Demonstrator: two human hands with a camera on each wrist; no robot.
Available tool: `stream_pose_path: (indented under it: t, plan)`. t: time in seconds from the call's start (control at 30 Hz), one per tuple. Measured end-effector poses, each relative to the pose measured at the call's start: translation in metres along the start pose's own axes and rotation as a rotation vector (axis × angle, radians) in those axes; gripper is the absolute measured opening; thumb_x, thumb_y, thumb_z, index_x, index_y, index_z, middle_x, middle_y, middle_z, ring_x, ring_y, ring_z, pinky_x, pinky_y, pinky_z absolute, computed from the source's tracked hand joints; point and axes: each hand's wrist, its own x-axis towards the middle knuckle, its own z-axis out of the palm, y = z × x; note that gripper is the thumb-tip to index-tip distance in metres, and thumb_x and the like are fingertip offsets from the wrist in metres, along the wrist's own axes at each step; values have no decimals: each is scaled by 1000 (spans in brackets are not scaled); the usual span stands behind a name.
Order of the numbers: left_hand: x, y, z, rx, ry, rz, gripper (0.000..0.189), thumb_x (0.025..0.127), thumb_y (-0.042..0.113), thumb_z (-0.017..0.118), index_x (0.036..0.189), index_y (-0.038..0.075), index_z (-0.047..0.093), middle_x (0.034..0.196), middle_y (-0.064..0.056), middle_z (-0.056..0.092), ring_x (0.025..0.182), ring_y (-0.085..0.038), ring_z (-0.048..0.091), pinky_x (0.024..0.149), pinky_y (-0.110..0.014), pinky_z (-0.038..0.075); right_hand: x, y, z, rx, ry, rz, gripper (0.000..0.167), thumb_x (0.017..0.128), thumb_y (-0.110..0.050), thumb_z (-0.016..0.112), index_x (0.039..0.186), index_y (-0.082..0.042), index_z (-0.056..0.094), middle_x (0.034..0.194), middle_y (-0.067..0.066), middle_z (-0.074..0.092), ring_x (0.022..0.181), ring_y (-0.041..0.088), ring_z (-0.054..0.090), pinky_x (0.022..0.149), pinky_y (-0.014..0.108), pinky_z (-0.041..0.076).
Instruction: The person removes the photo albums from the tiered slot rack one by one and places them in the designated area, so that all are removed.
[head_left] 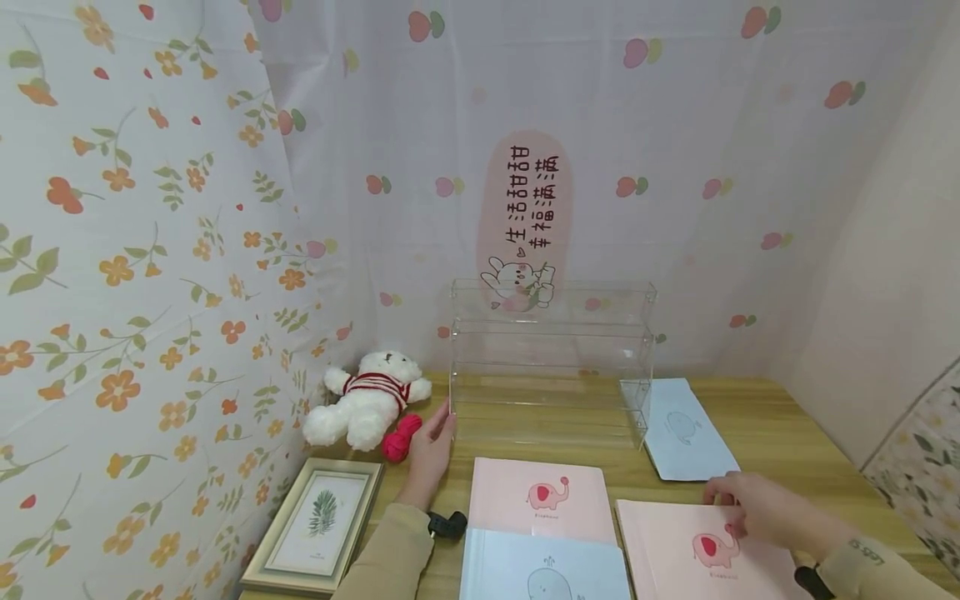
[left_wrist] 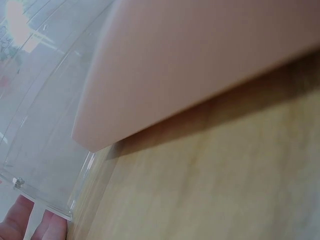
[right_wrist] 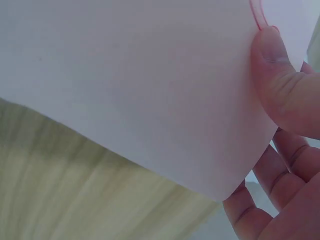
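My right hand (head_left: 738,504) grips the far edge of a pink notebook (head_left: 675,546) with a red elephant on its cover. In the right wrist view the thumb (right_wrist: 275,75) lies on the cover and the fingers go beneath. At the lower left side of a clear acrylic tiered rack (head_left: 551,408) is my left hand (head_left: 431,454), its fingertips (left_wrist: 51,227) against the rack's bottom edge. Between the arms lie another pink elephant notebook (head_left: 498,492) and a light blue whale notebook (head_left: 487,567) overlapping it.
Behind the right hand lies a second light blue notebook (head_left: 701,425), beside the rack's right end. A white plush bear (head_left: 371,408), a red knotted item (head_left: 401,439) and a framed leaf print (head_left: 318,525) stand at the left. Patterned cloth (head_left: 675,125) backs the wooden table (head_left: 780,433).
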Motion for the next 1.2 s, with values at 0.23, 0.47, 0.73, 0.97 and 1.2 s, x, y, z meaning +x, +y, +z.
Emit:
stream_pose_path:
  t: [0.23,0.47,0.73,0.97,1.2]
  plan:
    - [-1,0,2,-15,8,-3,41,110,27,69,151,20,69,150,-12,72,135,-35,70,118,-55,55,3,6,12,-5,20,1,38,86,1,88,111,-22,72,99,-2,65,94,23,59,90,48,62]
    - [-3,-2,4,11,-1,-10,41,110,27,69,151,21,69,148,-14,73,136,-36,70,119,-57,53,6,4,17,34,9,61,30,87,3,85,105,-17,71,94,0,65,93,24,60,89,48,60]
    - [-1,-2,1,-7,10,5,41,110,25,70,151,20,70,148,-13,72,136,-36,70,118,-56,54,14,-1,13,17,14,101,28,86,5,84,101,-14,70,92,3,64,90,24,59,84,45,57]
    - [3,-4,-2,11,26,21,41,110,29,70,150,22,70,149,-12,72,136,-35,70,118,-56,54,19,-5,6,-4,22,97,26,87,4,84,99,-14,68,93,1,65,91,24,59,85,46,58]
    - [1,-2,-1,10,10,15,41,110,27,70,150,21,70,149,-13,72,136,-36,70,119,-57,54,17,-3,7,-11,26,109,28,87,7,83,97,-14,67,93,1,65,91,24,59,85,45,56]
